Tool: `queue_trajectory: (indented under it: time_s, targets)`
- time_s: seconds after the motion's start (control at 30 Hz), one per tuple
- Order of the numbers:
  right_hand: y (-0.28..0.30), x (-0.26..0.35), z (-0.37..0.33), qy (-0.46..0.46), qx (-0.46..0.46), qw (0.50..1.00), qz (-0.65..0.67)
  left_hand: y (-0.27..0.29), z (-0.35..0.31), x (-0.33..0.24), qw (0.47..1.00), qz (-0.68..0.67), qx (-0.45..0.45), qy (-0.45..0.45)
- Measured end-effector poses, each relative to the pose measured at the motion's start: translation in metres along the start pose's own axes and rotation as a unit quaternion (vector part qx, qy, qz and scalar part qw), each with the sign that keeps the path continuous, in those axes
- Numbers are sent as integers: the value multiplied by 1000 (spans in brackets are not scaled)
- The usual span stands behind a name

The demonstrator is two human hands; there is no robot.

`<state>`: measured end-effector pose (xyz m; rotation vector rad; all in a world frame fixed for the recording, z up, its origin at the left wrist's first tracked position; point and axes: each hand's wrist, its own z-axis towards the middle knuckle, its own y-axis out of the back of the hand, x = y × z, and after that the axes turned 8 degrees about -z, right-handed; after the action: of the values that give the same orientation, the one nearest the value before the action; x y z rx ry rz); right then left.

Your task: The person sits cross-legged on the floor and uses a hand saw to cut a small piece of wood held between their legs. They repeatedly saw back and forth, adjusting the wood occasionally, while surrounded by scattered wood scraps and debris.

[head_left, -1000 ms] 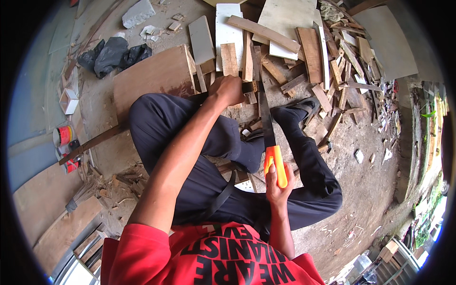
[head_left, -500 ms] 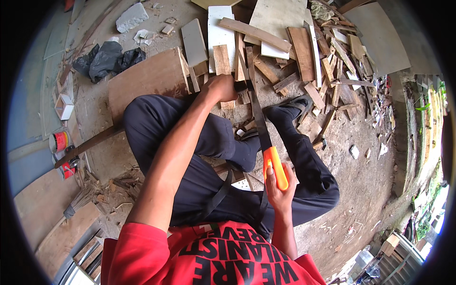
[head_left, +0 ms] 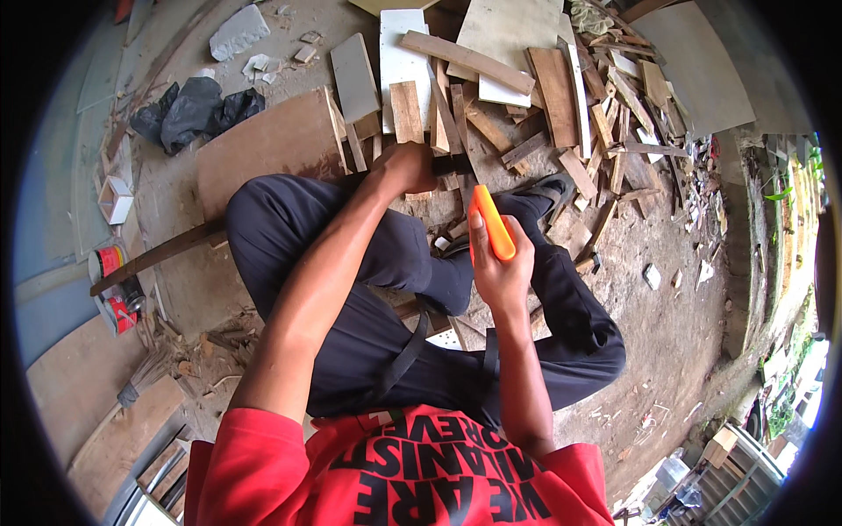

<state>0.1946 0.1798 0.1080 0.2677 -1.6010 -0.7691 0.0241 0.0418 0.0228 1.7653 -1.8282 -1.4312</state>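
My right hand (head_left: 504, 263) is closed round the orange handle of a handsaw (head_left: 496, 230). The saw's thin blade points away from me, past the right side of my left hand, and is partly lost among the scraps behind it. Closed fingers of my left hand (head_left: 406, 167) press on the dark end of a long wooden strip (head_left: 158, 256), beside my raised left knee. That strip seems to run behind the knee and comes out at the left; its middle is hidden. The blade crosses close to the strip's dark end.
Wood offcuts (head_left: 554, 96) lie heaped ahead and to the right. A plywood board (head_left: 272, 140) leans beyond my left knee, near a black plastic bag (head_left: 191, 114). At the left are a red can (head_left: 110, 260) and a brush-like bundle (head_left: 140, 379). My sandalled foot (head_left: 553, 195) is close to the saw.
My right hand has pushed the saw forward, away from me, so its handle is now nearer my left hand. The left hand keeps its grip in almost the same place.
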Motion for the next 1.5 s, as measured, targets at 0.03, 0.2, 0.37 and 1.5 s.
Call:
queue_trajectory:
  time_s: [0.03,0.2,0.37,1.5]
  targets:
    - [-6,-8,-6,1,-9,1000,25,2,1,-2,1000,-6,18,13]
    - [30,-8,-95,7,-26,1000,14,6,6,8,996,-64,-2,59]
    - [77,-17,-145,-42,25,999,0,14,4,5,992,-107,-37,61]
    - [116,-32,-174,-149,62,966,200,-1,-13,5,996,-14,-89,-6]
